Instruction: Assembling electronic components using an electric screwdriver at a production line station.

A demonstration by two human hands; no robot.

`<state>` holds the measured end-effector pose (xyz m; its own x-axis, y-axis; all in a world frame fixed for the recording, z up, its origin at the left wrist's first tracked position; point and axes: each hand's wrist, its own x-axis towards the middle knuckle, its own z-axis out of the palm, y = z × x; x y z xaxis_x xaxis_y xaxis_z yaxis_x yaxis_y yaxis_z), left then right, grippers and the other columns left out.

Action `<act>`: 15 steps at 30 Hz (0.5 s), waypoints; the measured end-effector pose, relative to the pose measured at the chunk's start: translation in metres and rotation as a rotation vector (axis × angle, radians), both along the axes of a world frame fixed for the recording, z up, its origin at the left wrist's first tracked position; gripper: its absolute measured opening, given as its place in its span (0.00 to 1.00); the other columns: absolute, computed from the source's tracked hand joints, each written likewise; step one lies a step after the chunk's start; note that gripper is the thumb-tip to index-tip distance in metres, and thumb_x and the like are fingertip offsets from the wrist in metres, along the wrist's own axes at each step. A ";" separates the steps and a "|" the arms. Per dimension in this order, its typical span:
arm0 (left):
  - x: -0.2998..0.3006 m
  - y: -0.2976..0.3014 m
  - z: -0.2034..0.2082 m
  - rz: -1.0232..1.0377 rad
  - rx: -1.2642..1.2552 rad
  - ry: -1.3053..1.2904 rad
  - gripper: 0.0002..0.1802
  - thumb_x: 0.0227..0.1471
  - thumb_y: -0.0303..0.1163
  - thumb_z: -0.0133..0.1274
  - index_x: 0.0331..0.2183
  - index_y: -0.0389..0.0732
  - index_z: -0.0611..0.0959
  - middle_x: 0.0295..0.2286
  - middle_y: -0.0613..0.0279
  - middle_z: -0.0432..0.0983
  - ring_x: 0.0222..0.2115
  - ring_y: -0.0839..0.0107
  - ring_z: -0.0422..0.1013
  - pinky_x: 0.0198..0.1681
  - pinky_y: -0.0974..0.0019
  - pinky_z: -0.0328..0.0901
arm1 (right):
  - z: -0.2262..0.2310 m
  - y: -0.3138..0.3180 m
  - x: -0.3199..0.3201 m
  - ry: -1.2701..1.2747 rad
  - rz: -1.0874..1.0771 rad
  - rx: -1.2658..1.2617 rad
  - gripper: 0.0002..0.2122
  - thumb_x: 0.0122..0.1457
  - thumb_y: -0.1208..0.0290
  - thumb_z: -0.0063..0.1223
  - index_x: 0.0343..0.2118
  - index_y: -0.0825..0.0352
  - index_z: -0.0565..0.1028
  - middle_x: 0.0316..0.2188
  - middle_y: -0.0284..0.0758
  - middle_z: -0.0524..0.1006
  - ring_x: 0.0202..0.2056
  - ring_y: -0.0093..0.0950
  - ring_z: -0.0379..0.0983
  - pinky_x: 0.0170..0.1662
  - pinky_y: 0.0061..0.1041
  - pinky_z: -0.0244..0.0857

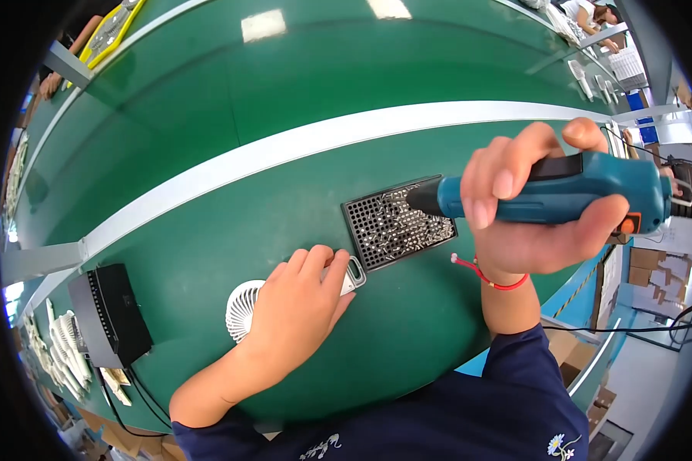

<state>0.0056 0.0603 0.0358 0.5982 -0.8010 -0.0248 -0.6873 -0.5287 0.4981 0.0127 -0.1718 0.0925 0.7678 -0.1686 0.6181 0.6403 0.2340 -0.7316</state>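
In my right hand (534, 200) is a teal electric screwdriver (577, 188), fingers wrapped round its body. Its dark tip points left, over a black screw tray (354, 230) whose holes hold many small silver screws. My left hand (296, 300) lies closed over a white handheld fan (244, 309) on the green table. The fan's round slatted head shows left of the hand, and its handle end with a loop sticks out at the right, close to the tray's lower left corner. My palm and fingers hide the fan's middle.
A black box-shaped device (111, 315) with cables stands at the left, beside several white fan parts (68, 346). A white rail (284, 150) curves across the green table (284, 215). More fans (580, 79) lie far right. Other people are at the far left and far right corners.
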 end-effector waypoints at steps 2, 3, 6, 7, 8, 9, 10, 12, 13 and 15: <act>-0.002 0.002 -0.002 0.003 -0.012 -0.040 0.25 0.45 0.34 0.60 0.44 0.35 0.75 0.35 0.61 0.68 0.34 0.66 0.67 0.35 0.65 0.66 | 0.001 0.005 0.002 0.094 -0.048 0.018 0.27 0.62 0.40 0.33 0.51 0.61 0.63 0.21 0.36 0.69 0.14 0.23 0.62 0.16 0.23 0.59; -0.002 0.003 -0.002 0.005 -0.011 -0.026 0.25 0.45 0.34 0.60 0.44 0.35 0.75 0.35 0.61 0.68 0.34 0.66 0.67 0.35 0.65 0.66 | -0.002 0.005 0.002 0.108 -0.046 0.018 0.27 0.62 0.40 0.33 0.51 0.61 0.63 0.21 0.36 0.69 0.14 0.23 0.62 0.16 0.23 0.59; 0.000 0.003 -0.002 0.017 -0.021 -0.009 0.25 0.45 0.34 0.60 0.45 0.34 0.75 0.36 0.61 0.68 0.35 0.67 0.66 0.35 0.66 0.64 | -0.008 -0.003 0.005 0.108 -0.158 -0.039 0.27 0.63 0.41 0.32 0.50 0.61 0.64 0.21 0.35 0.68 0.13 0.22 0.61 0.15 0.22 0.57; 0.001 0.003 -0.002 0.015 -0.021 -0.013 0.25 0.45 0.34 0.60 0.45 0.34 0.75 0.36 0.61 0.68 0.35 0.67 0.66 0.35 0.66 0.64 | -0.010 -0.004 0.005 0.135 -0.149 -0.028 0.26 0.63 0.41 0.32 0.49 0.60 0.65 0.20 0.35 0.68 0.13 0.22 0.61 0.15 0.22 0.56; 0.001 0.004 -0.002 0.012 -0.020 -0.018 0.25 0.45 0.34 0.60 0.45 0.34 0.75 0.36 0.61 0.68 0.35 0.67 0.66 0.35 0.66 0.64 | -0.012 -0.004 0.005 0.162 -0.141 -0.016 0.26 0.63 0.41 0.31 0.49 0.60 0.65 0.20 0.34 0.68 0.12 0.22 0.60 0.15 0.22 0.56; 0.001 0.004 -0.002 0.012 -0.016 -0.010 0.25 0.45 0.34 0.60 0.45 0.34 0.75 0.36 0.61 0.68 0.35 0.67 0.66 0.35 0.66 0.64 | -0.013 -0.005 0.006 0.171 -0.140 -0.014 0.26 0.63 0.41 0.31 0.49 0.60 0.65 0.20 0.34 0.68 0.12 0.22 0.60 0.15 0.22 0.56; 0.002 0.004 -0.002 0.021 -0.019 0.002 0.26 0.44 0.34 0.60 0.45 0.34 0.75 0.36 0.60 0.68 0.35 0.66 0.66 0.35 0.65 0.64 | -0.012 -0.005 0.006 0.160 -0.122 -0.012 0.26 0.63 0.41 0.32 0.49 0.60 0.65 0.20 0.34 0.68 0.13 0.22 0.60 0.15 0.22 0.56; 0.001 0.005 -0.001 0.034 -0.010 0.019 0.26 0.44 0.34 0.61 0.46 0.35 0.75 0.36 0.60 0.68 0.35 0.66 0.66 0.36 0.65 0.63 | -0.010 -0.005 0.005 0.155 -0.106 -0.007 0.26 0.63 0.41 0.32 0.49 0.60 0.65 0.21 0.34 0.68 0.13 0.22 0.60 0.15 0.22 0.56; 0.001 0.004 -0.001 0.032 -0.009 0.021 0.26 0.44 0.34 0.61 0.46 0.35 0.75 0.36 0.60 0.68 0.35 0.66 0.66 0.36 0.65 0.63 | -0.008 -0.004 0.005 0.157 -0.096 -0.002 0.26 0.63 0.41 0.32 0.49 0.59 0.65 0.21 0.34 0.68 0.13 0.22 0.61 0.15 0.22 0.56; 0.001 0.003 0.001 0.036 -0.009 0.022 0.26 0.44 0.34 0.61 0.46 0.35 0.75 0.36 0.60 0.68 0.35 0.66 0.66 0.36 0.65 0.63 | -0.010 -0.006 0.005 0.158 -0.088 0.003 0.26 0.63 0.41 0.31 0.49 0.59 0.65 0.22 0.34 0.69 0.14 0.22 0.61 0.15 0.23 0.56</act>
<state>0.0066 0.0634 0.0369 0.6261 -0.7791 -0.0312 -0.6569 -0.5486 0.5173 0.0175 -0.1782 0.0828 0.8378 -0.2412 0.4898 0.5351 0.1849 -0.8243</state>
